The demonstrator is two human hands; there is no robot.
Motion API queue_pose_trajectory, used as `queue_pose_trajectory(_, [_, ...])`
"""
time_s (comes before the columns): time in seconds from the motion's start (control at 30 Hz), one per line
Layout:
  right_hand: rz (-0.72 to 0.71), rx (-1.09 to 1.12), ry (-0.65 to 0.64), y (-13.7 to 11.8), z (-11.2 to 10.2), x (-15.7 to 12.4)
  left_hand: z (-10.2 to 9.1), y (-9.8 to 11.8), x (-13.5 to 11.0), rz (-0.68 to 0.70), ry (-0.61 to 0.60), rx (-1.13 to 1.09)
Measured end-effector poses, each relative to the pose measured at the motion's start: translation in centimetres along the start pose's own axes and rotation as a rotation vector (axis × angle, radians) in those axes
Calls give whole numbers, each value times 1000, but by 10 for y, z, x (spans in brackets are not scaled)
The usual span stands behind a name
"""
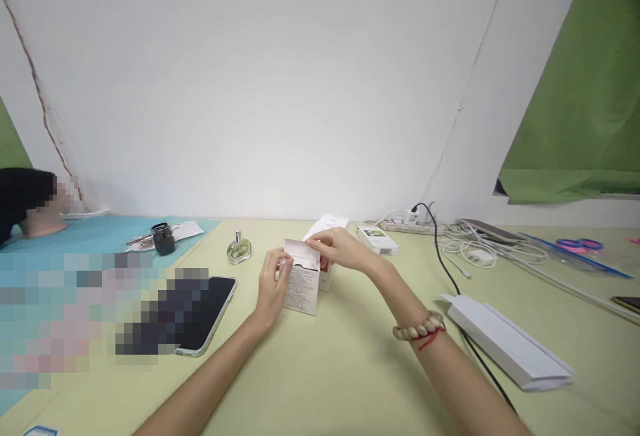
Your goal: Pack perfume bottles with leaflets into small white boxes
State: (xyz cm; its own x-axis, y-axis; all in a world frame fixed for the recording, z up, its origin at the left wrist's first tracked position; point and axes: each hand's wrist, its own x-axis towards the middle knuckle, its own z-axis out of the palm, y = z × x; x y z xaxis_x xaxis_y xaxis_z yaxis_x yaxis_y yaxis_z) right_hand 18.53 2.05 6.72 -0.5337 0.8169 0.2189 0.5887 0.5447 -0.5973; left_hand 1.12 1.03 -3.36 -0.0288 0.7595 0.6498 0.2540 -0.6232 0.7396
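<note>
Head view: printed box (301, 291), flap (301, 254) raised, at counter (360, 369) centre; base contact unclear. Left hand (271, 283): fingers closed on box side, likely for steadiness. Right hand (343, 248): fingers pinch flap edge, likely for control.

Open desk (345, 369) between the forearms (210, 373), obstacles either side
The way there runs free up to the printed box (302, 291); a phone (216, 309) bars the left, a white carton (507, 339) and black cable (447, 272) the right.
</note>
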Motion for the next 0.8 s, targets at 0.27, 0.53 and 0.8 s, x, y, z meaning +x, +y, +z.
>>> queue_pose_trajectory(0.27, [21, 100, -210, -7, -3, -3, -9, -4, 0, 362, 238, 484])
queue_pose_trajectory(0.53, [41, 65, -228, -6, -3, -5, -12, -11, 2, 718, 197, 691])
queue_pose_trajectory(0.8, [87, 170, -202, -12, -4, -7, -5, -4, -3, 588, 138, 698])
